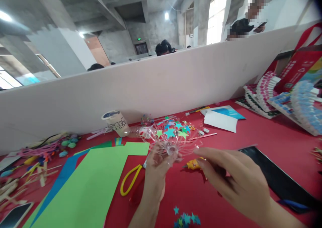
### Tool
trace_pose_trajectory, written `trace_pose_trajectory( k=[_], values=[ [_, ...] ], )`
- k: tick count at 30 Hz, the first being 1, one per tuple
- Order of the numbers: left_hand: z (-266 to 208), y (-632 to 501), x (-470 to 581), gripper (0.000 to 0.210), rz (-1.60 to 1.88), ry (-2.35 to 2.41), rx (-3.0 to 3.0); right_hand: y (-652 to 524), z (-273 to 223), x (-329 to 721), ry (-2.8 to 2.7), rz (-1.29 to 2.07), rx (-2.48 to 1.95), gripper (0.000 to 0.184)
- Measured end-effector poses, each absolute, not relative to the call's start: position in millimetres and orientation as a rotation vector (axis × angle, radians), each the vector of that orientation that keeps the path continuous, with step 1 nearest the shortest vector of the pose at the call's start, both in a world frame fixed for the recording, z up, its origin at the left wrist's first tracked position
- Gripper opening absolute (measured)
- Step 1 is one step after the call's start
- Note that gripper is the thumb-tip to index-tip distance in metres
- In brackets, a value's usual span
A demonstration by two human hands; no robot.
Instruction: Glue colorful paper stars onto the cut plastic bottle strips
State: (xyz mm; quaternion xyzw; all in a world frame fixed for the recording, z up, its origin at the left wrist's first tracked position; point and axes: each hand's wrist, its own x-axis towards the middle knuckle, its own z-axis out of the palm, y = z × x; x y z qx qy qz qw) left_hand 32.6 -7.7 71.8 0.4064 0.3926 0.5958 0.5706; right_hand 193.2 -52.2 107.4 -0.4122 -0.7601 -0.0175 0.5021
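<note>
Where your left hand point(158, 161) was: in front of you, its fingers closed around the narrow round end of a clear plastic piece cut into thin strips point(172, 149).
Plastic piece: it sat in that grip above the red tabletop point(221, 215), its strips splayed outward, with blue and green stars point(169, 132) showing among them.
Right hand point(235, 174): it was raised beside the piece, thumb and forefinger curved with their tips near each other; whether they pinched anything small, I cannot tell.
Yellow patterned tool with a pointed tip point(193, 164): it lay just beside your right fingertips.
Loose blue and green stars point(186, 219): they lay heaped nearest you.
Yellow-handled scissors point(139, 168): your left arm partly hid them, near the bright green paper sheet point(93, 182).
</note>
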Motion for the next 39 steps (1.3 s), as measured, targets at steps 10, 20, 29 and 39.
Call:
trace_pose_trajectory(
  k=[10,20,29,39],
  values=[
    [71,-8,32,0.019,1.357,0.952,0.990,-52,106,195,-1.829,-0.087,-0.987,0.013],
    [73,-8,35,0.021,1.374,0.961,0.977,-50,103,196,-1.859,-0.148,-0.927,0.016],
    [72,-7,31,0.021,1.398,0.930,0.958,-44,98,193,-1.947,-0.061,-0.925,0.025],
    [68,-5,30,0.023,1.424,0.935,0.917,-44,97,193,-1.951,-0.024,-0.911,0.021]
  ],
)
